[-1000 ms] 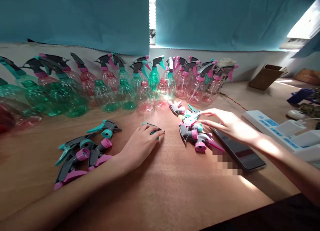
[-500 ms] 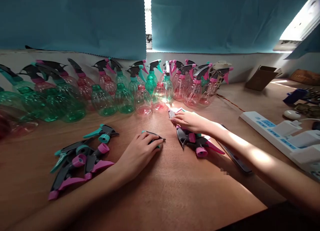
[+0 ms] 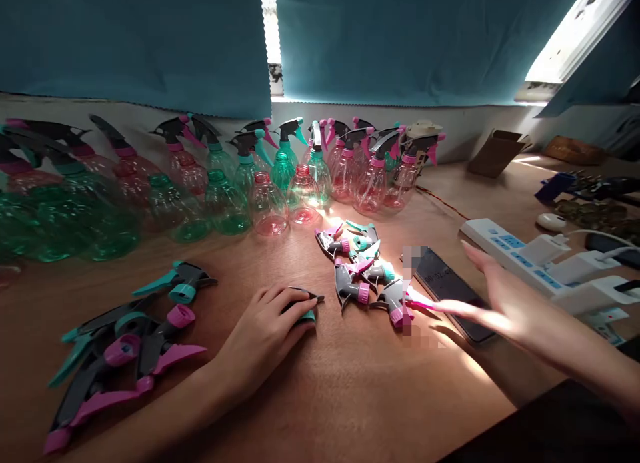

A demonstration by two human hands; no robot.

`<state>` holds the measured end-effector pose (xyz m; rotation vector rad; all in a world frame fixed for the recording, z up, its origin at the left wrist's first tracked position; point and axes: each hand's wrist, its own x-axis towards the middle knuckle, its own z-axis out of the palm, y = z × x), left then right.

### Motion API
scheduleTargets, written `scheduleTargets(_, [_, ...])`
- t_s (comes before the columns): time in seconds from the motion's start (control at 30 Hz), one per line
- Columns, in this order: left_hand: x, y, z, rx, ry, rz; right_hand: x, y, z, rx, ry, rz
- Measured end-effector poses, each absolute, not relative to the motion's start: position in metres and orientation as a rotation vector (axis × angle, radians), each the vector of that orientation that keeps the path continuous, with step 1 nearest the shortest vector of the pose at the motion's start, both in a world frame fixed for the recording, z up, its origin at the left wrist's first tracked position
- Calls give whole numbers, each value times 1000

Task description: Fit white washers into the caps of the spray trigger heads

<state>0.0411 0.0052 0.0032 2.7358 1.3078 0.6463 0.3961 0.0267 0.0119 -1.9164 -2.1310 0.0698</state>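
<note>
Right fingers now over phone, near power strip

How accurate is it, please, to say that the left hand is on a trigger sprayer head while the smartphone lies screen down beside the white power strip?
One slip: the smartphone lies screen up, as the head view shows. It is indeed beside the white power strip, and the left hand is on a trigger sprayer head.

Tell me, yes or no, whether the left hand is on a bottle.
No, the left hand is curled over a grey-and-teal spray head, and the bottles are farther back on the table.
</note>
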Motion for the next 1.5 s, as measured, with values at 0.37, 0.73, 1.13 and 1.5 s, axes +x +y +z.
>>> scheduleTargets(0.37, [42,1,-3,2709,1287,717,398,-10,-31,-2150,-1756,13])
scheduleTargets(0.73, [42,1,-6,2609,1311,758,403,5,-28,-2148,-1626,-119])
scheduleTargets(1.13, [34,1,16,2431,1638,477,338,7,12,-1680,-1927,-93])
scheduleTargets(1.5, [2,-17,36,2419,1660,320,225,23,25,-930,-2365,166])
